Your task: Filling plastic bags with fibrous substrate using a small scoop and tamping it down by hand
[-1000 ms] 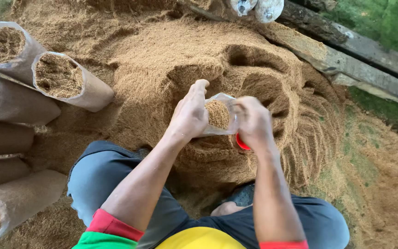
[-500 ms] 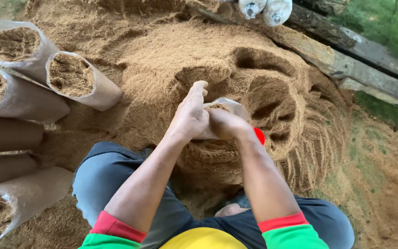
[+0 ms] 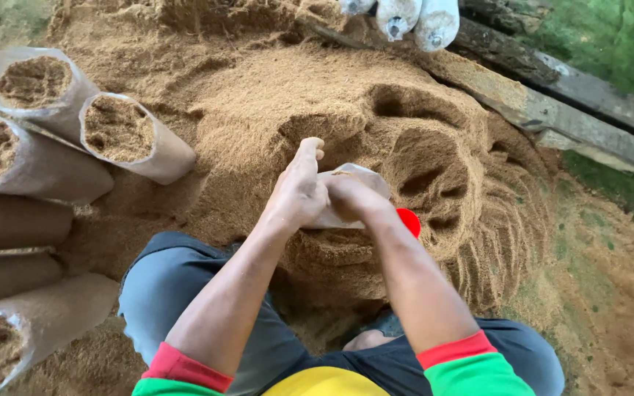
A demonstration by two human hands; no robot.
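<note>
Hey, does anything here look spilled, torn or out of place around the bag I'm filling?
Nothing stands out. Both hands, left hand and right hand, close over the clear bag above the sawdust pile. The filled bags lie stacked, mouths open, nothing visibly spilling from them.

Outdoor work yard, my mushroom-bag filling spot by look of it. Big sawdust heap (image 3: 376,139) on bare ground before my knees, filled plastic bags (image 3: 53,147) stacked at heap's left edge, weathered timber beams (image 3: 552,110) and grass (image 3: 610,37) beyond.
</note>
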